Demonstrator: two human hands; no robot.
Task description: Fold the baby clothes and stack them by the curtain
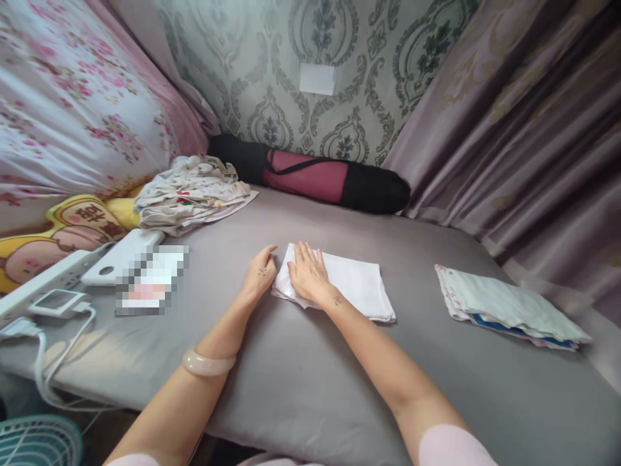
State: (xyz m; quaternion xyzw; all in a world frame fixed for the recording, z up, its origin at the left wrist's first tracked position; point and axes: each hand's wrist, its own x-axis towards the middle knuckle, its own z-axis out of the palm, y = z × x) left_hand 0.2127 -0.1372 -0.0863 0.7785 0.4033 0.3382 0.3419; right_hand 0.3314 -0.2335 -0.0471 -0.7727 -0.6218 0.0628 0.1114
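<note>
A folded white cloth lies flat on the grey bed sheet, its layered edges showing along the front. My right hand presses palm down on the cloth's left part, fingers stretched out and slightly spread. At the cloth's left edge is my left hand, turned on its side. Its thumb side points up and toward the cloth; most of its fingers are hidden, so whether they pinch the edge cannot be told. Off to the right rests a folded pale green stack of cloth with blue and pink layers underneath.
A rumpled heap of patterned white fabric sits at back left. Behind lies a long black and maroon bag against the wall. On the left are a power strip, a charger with cable, a white box and a yellow cushion.
</note>
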